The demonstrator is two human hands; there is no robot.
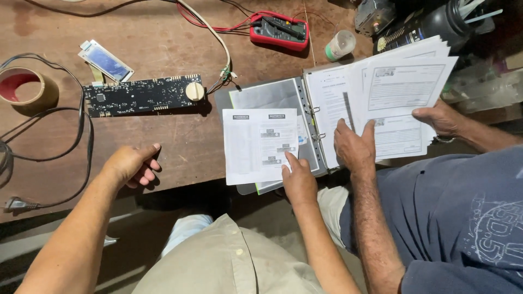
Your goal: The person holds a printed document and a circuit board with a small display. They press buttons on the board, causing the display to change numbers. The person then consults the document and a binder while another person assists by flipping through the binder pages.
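On the near edge of the worn wooden table [180,158], resting loosely curled and empty: left hand [131,163]. Across the open ring binder [305,109], lying flat on a glossy plastic sleeve [267,95]: loose printed sheet [256,144], thin white paper, faintly creased down the middle. Pinning its lower right corner with an outstretched index finger, gripping nothing: right hand [298,182].

Probably best to press lightly with the pad of the finger, since thin paper on a slick sleeve slides and buckles easily; trace along the printed rows without covering them.

Just beside, fanning stiff stapled pages [406,87] in the same binder: a co-worker's two hands [354,144].

Further left, well apart from the sheet: long black circuit board [136,97] with a round cream knob, small glass display panel [105,60], brown tape roll [24,87]. At the far edge, a red multimeter [279,28].
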